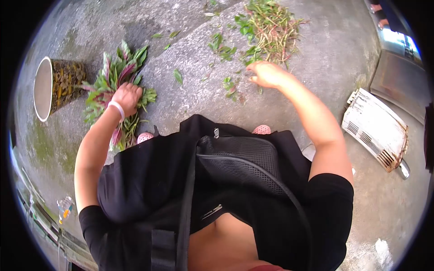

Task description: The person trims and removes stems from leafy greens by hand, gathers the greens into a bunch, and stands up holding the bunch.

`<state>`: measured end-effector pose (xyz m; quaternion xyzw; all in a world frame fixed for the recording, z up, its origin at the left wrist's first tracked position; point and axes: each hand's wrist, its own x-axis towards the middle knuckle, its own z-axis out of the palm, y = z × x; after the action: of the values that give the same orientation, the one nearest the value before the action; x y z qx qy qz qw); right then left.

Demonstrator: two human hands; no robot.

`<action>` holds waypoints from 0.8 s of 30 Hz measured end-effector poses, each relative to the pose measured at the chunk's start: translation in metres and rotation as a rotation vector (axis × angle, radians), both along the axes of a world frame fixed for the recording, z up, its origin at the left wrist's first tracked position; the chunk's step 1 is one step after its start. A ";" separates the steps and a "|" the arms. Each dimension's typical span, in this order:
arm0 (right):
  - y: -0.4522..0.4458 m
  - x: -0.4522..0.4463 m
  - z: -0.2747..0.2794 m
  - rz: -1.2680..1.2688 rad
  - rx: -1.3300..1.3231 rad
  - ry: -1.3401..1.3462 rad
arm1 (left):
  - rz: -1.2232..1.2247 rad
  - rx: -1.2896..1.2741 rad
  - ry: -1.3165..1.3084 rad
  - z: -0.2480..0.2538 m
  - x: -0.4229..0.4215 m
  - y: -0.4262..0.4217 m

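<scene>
On the left, a bunch of green and purple leafy stems [101, 97] lies on the concrete ground. My left hand [127, 98], with a pale band at the wrist, is closed over the stems at the bunch's right side. My right hand [266, 75] hovers near the lower edge of a heap of thin reddish-green stems [275, 34]; its thumb and fingers are apart, and nothing shows between them. Small loose leaves [229, 86] lie just left of my right hand, and a single leaf [178, 76] is between the two hands.
A patterned bin [68, 83] lies left of the bunch. At the right are a rusty white metal panel [373, 126] and a dark flat sheet [400, 81]. Part of another person [391, 16] shows at the top right. A clear plastic item [66, 205] lies lower left.
</scene>
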<state>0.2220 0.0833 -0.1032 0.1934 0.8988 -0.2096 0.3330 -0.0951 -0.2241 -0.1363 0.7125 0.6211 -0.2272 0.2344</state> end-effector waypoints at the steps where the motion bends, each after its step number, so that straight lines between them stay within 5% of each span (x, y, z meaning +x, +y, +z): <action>1: 0.003 0.006 -0.002 -0.005 0.008 0.015 | 0.020 0.014 -0.018 0.000 -0.004 -0.002; 9: 0.021 0.009 -0.003 -0.128 0.037 -0.001 | 0.156 0.053 -0.035 0.040 -0.029 0.015; 14: 0.023 0.004 -0.008 -0.099 0.008 0.089 | 0.477 0.141 -0.067 0.077 -0.059 0.023; 18: 0.020 -0.001 -0.009 -0.133 -0.021 0.101 | 0.608 0.295 -0.281 0.115 -0.092 0.027; 20: 0.020 -0.009 -0.010 -0.203 -0.101 0.116 | 0.964 0.236 -0.548 0.137 -0.094 0.038; 24: -0.012 -0.043 0.000 -0.297 -0.284 0.166 | 0.968 0.240 -0.632 0.132 -0.099 0.043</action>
<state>0.1795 0.0711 -0.1027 0.2567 0.8462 -0.3960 0.2474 -0.1943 -0.1808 -0.0042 0.4026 0.7970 0.2009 0.4029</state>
